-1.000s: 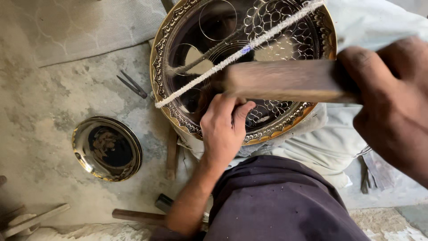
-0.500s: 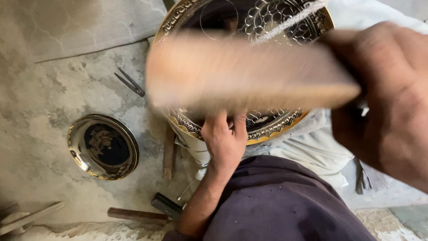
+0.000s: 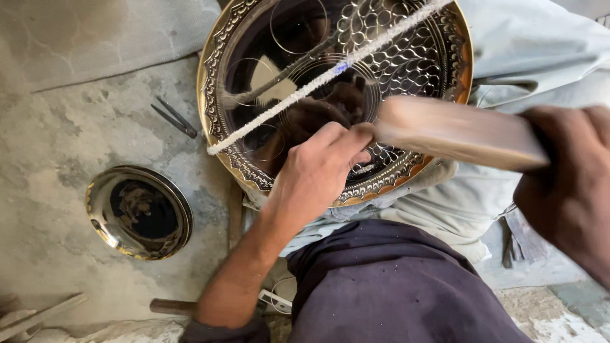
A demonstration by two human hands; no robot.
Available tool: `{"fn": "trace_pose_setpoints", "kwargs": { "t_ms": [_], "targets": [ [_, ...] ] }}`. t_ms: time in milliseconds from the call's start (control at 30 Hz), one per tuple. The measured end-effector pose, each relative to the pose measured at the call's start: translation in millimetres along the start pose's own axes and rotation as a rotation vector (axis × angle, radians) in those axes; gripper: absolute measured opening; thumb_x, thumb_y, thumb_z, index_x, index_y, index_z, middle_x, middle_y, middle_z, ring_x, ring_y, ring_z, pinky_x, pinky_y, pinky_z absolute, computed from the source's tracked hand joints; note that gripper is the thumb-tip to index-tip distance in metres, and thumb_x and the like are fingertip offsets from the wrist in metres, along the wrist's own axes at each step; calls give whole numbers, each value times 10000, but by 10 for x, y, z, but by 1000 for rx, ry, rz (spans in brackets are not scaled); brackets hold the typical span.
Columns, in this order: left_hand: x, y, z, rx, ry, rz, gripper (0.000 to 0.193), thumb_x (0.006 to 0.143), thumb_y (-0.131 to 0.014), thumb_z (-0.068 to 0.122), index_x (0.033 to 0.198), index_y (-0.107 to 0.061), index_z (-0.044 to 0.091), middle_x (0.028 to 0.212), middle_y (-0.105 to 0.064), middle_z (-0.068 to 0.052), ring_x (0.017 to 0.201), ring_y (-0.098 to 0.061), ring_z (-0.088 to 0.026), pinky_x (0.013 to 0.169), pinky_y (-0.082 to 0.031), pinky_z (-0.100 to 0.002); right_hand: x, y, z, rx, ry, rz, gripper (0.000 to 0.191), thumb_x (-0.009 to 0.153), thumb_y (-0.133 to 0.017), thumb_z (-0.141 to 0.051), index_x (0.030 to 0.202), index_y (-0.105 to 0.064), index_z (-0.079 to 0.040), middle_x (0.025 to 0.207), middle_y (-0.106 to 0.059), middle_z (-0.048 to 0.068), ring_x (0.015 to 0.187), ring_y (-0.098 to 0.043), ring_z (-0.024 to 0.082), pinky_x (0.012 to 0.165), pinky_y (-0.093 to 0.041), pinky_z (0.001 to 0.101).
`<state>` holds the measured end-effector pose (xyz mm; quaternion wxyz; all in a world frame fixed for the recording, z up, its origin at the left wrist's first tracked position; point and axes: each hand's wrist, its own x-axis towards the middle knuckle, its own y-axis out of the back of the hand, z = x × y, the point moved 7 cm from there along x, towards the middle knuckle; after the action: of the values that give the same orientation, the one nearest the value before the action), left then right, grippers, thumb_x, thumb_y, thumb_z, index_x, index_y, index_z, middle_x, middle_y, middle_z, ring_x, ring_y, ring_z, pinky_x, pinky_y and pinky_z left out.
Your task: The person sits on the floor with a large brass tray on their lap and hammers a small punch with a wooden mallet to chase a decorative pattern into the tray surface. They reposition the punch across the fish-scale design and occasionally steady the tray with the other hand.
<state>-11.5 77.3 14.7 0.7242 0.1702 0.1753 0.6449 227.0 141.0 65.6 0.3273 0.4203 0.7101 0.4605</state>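
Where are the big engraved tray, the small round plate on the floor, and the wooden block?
Big engraved tray point(image 3: 419, 63), head view, on its patterned inner surface, upper right.
Small round plate point(image 3: 138, 211), head view, on its dark centre.
Wooden block point(image 3: 454, 132), head view, on its blurred flat face, left of the right hand point(image 3: 569, 190).

Two hands: left hand point(image 3: 318, 174), right hand point(image 3: 569, 190). Two brass plates: one large engraved plate point(image 3: 426, 57), one small plate point(image 3: 140, 213). One wooden block point(image 3: 454, 133). One white cord point(image 3: 318, 79). One pair of metal dividers point(image 3: 175, 117).

Rough grey concrete floor point(image 3: 57, 146) w/ pale cloth point(image 3: 95, 32), daylight.
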Motion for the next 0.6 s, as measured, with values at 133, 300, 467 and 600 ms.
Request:
{"fn": "trace_pose_setpoints", "kwargs": {
  "t_ms": [133,300,467,600],
  "targets": [
    [144,-7,99,168,-111,-141,343,999,-576,12,1299,-641,165,939,-620,-78,839,-748,-223,716,-629,-328,-349,-234,202,-4,-87,43,460,794,-697,39,1234,-565,6,1012,-666,191,881,-677,337,778,-532,422],
    [204,-272,50,306,-42,-451,286,1004,-551,68,1246,-654,180,787,-559,-111,649,-702,-228,545,-600,-335,-862,-570,386,267,-235,220,416,926,-717,-35,1284,-509,7,1026,-670,160,927,-693,299,821,-556,388],
    [200,-282,151,376,-203,-388,290,962,-581,89,1222,-662,186,830,-592,-99,705,-706,-250,607,-593,-368,-1089,-759,535,423,-370,328,418,973,-719,-150,1315,-514,-23,1051,-660,149,879,-672,312,781,-536,409],
    [158,-113,62,128,-114,-264,353,982,-546,-25,1243,-648,189,914,-638,-67,790,-729,-203,606,-612,-314,-963,-724,367,49,-120,175,407,943,-693,-22,1334,-583,2,1051,-644,211,962,-653,361,858,-534,439]
  ]
}}
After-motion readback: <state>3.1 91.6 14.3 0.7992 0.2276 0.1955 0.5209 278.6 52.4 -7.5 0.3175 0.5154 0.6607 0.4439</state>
